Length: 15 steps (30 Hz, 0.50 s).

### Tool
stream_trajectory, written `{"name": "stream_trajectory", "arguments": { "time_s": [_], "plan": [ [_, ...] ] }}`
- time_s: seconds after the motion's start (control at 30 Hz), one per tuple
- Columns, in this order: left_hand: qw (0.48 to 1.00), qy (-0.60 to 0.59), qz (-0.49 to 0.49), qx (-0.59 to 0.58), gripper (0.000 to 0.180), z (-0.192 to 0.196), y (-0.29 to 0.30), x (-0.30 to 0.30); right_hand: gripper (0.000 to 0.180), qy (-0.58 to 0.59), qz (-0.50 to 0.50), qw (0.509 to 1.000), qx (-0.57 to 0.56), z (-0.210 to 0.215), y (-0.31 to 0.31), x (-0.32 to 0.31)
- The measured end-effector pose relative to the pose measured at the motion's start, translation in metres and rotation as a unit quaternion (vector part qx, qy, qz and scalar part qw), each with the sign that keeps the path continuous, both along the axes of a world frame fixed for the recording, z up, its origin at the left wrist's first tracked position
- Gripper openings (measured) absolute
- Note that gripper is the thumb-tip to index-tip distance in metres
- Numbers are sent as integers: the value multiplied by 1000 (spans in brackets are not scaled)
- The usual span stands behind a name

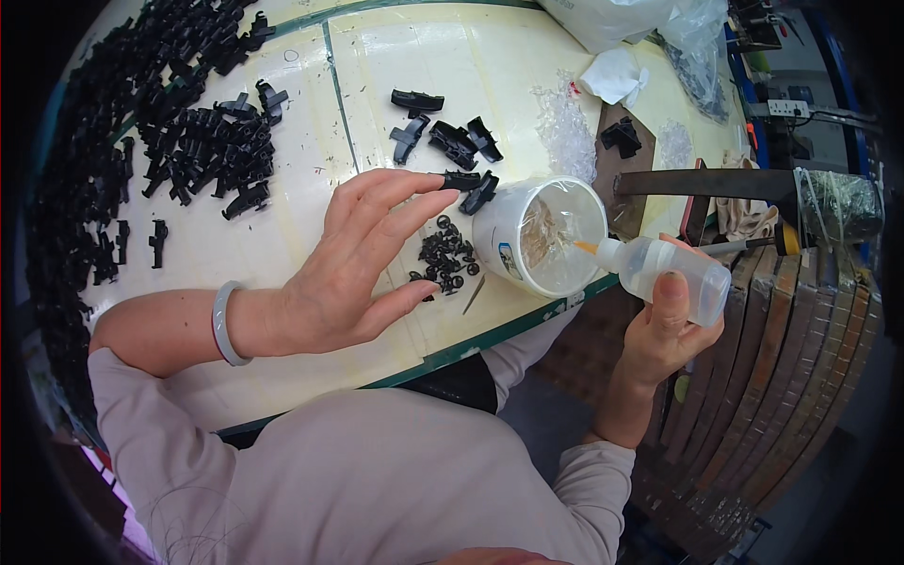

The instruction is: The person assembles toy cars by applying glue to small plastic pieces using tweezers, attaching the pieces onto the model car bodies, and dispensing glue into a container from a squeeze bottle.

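My right hand (659,334) grips a small translucent squeeze bottle (669,273), held sideways with its orange nozzle pointing into a white plastic cup (508,235) that lies tilted near the table's front edge. My left hand (363,259) hovers over the pale table (282,235), fingers spread and holding nothing, with a grey bangle on its wrist. Just past its fingertips lies a little heap of black rings (447,259). Beyond that, several black plastic clip parts (452,141) are scattered.
A large mass of black plastic parts (141,122) covers the table's left side. Clear plastic bags (621,19) and a white crumpled tissue (612,75) lie at the back right. Stacked brown boards (791,377) stand to the right, with a tool handle (753,243) over them.
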<state>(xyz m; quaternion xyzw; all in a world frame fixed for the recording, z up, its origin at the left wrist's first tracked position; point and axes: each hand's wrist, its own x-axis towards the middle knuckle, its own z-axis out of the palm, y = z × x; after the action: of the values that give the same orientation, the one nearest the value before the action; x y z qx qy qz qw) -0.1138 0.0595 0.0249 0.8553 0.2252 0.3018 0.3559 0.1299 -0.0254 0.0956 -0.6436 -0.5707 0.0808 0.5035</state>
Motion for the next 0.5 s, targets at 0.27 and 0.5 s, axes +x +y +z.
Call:
{"name": "stream_trajectory", "arguments": {
  "time_s": [0.27, 0.5],
  "plan": [
    [1000, 1, -3, -1, 71, 3, 1, 2, 41, 18, 8, 999, -28, 3, 2, -3],
    [1000, 14, -3, 0, 71, 5, 2, 2, 33, 53, 29, 998, 1, 2, 6, -1]
  ]
}}
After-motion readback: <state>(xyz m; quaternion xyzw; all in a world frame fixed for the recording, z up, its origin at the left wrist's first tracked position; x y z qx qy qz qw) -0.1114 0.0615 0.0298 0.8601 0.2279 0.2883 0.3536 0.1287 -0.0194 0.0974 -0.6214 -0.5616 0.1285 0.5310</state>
